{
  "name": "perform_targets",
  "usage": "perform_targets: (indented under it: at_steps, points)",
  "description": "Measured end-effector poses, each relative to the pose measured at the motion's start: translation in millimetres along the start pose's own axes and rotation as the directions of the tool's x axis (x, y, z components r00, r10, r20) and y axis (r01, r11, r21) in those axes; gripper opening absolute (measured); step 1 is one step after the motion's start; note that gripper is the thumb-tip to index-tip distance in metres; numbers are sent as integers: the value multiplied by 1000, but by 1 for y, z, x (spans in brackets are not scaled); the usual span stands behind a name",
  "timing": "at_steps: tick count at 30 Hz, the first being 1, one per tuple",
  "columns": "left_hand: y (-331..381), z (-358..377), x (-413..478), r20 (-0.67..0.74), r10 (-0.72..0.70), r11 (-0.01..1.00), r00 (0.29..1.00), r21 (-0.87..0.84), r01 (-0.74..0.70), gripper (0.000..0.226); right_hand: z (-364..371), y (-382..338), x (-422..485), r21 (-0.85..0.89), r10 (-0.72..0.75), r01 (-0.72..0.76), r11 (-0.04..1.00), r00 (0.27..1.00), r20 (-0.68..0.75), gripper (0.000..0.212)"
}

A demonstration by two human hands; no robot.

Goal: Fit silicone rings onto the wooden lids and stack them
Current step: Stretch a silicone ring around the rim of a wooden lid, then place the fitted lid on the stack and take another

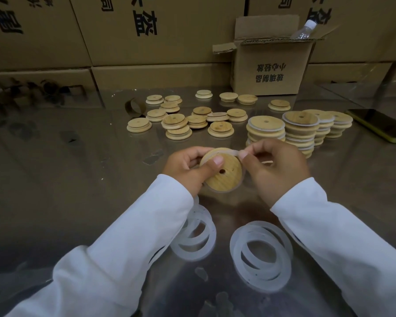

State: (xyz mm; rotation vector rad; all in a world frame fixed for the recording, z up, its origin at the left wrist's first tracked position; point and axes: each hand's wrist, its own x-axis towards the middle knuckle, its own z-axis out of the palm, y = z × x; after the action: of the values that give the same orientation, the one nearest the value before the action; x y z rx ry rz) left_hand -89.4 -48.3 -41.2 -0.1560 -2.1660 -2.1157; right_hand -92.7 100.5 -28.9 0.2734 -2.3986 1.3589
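Head camera: the left hand (183,167) grips a wooden lid (224,179) held tilted above the table (78,179), with the thumb pressed on its face just above the centre hole and the fingers curled behind. The right hand (277,170) pinches a translucent silicone ring (234,152) between thumb and forefinger at the lid's upper rim (the ring's lower part shows round the lid's bottom edge). Loose rings (261,255) lie in two piles between the white sleeves (128,236). Beyond the hands, stacks of ringed lids (300,131) stand to the right, with bare lids (181,124) scattered to the left. Behind them sits an open cardboard box (270,69); a phone (380,124) lies far right.
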Motion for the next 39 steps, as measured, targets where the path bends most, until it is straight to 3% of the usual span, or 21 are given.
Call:
perform_targets:
  at_steps: [8,18,26,34,39]
  points:
    - [-2,-5,3,-97,57,998,994,23,-55,12,1,0,1,157,19,-37,987,993,116,20]
    - [0,-7,3,-48,64,998,997,7,-63,11,1,1,1,87,85,-98,991,987,135,14]
    - [-2,-12,5,-2,-2,997,1000,-75,1,10,0,2,0,245,115,-150,958,982,150,18]
    - [-2,-13,15,-193,-107,976,975,-208,66,9,-4,13,14,292,248,-227,929,968,-37,14]
    - [8,0,38,-226,-173,984,959,-74,160,3,-3,18,14,207,219,-207,956,975,-39,13]
